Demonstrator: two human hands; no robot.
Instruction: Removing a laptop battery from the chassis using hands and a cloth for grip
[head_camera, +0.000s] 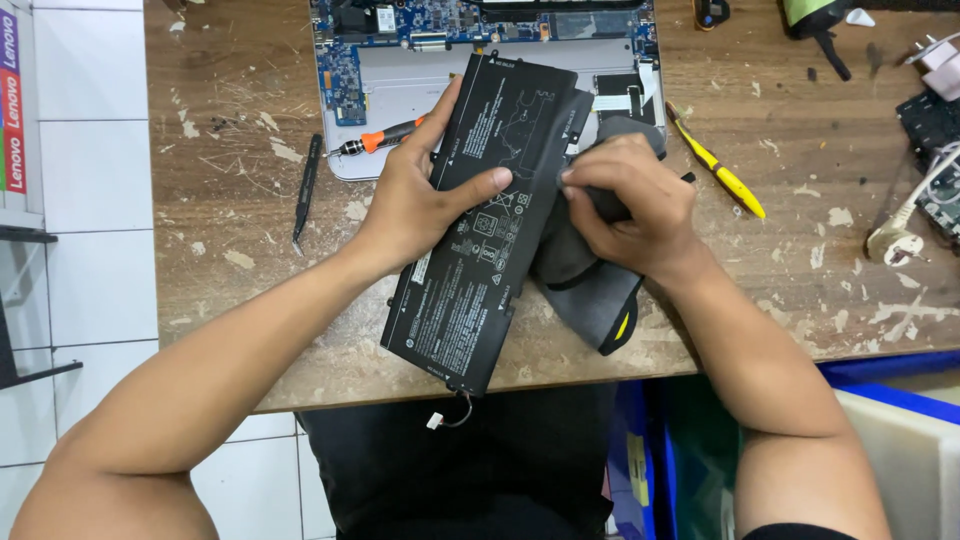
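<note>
**Laptop battery under the cloth, wipe in hand**

The laptop battery (480, 215), a flat black slab, lies slanted across the near edge of the worktop (240, 130), its upper end overlapping the opened laptop (400, 75) and its lower corner poking past the edge, where a short lead with a small white plug (436, 421) dangles. My left hand (415, 200) clamps it from the left side: thumb laid across the printed face, fingers (440, 110) curled round the upper long edge. My right hand (625, 200) is clenched on a bunched grey cloth (590, 290), which it presses against the battery's right edge; the rest of the cloth hangs down toward me.

I judge this to be the cleaning step, with the battery out of its bay and being rubbed down. The next stroke, as I see it, calls for a firm left grip so the slab doesn't swivel, light pressure, and care that the cloth doesn't snag the loose lead.

An orange-handled screwdriver (385, 137) lies just behind my left hand, black tweezers (306, 190) farther left, and a yellow-handled tool (718, 165) to the right.
</note>
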